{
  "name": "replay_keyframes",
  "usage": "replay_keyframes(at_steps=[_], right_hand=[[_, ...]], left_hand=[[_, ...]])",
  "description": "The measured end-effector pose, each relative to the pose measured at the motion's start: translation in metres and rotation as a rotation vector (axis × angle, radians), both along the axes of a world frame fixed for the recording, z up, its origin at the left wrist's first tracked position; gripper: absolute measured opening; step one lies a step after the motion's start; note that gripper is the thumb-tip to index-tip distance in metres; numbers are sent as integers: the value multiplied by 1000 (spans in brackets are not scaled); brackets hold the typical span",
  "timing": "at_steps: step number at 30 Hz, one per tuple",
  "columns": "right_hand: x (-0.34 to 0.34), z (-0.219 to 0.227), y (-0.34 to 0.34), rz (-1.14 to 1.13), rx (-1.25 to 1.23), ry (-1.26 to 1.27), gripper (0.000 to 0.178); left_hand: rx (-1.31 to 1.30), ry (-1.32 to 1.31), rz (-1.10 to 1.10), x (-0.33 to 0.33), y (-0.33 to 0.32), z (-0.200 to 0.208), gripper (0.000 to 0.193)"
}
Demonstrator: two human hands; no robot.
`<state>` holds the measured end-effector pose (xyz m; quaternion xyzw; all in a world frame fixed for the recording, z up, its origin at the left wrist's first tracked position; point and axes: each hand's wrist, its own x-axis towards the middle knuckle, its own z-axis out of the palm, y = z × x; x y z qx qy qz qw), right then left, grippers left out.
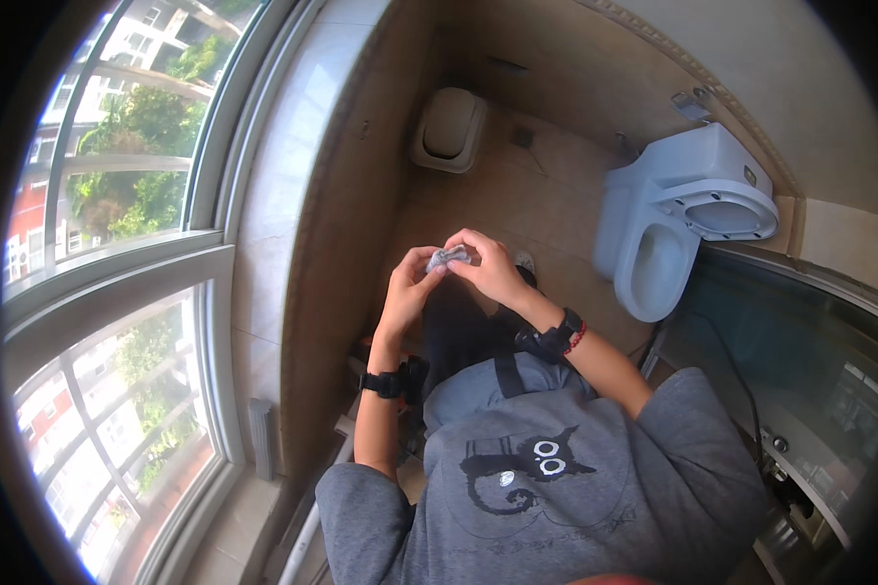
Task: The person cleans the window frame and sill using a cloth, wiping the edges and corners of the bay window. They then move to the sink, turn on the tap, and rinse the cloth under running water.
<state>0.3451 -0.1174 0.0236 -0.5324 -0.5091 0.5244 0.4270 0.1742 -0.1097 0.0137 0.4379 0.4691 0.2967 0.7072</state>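
Tile covers the floor (478, 185) of this narrow bathroom, a brownish beige that runs from the person's feet up to the far wall. Both hands meet at chest height over that floor: the left hand (412, 281) and the right hand (491, 268) pinch a small grey wad (449, 256) between thumbs and fingertips, the fingers curled in close around it, so the wad hangs in the air between the two hands, well above the tile. Whether it is cloth or paper cannot be told. Each wrist carries a black band (380, 383), and the right one also has a thin red cord beside it. A grey shirt (556, 478) with a black cat drawing fills the lower part of the view. On the person's left, a wide pale sill (293, 175) runs along a curved window (117, 244) with white frames; trees and red and white buildings show through the glass. A beige bin (449, 127) with a lid stands on the floor by the far wall, near the sill. To the right stands a white toilet (668, 224), its seat and lid raised, well apart from the hands. Lower right, a dark glass surface (800, 341) with a curved metal edge borders the toilet.
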Motion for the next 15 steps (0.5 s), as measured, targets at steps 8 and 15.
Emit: replay_keyframes(at_steps=[8, 15], right_hand=[[152, 4, -33, 149, -100, -20, 30], [212, -17, -58, 143, -223, 237, 32]], left_hand=[[168, 139, -34, 138, -23, 8, 23], [267, 408, -99, 204, -41, 16, 31]])
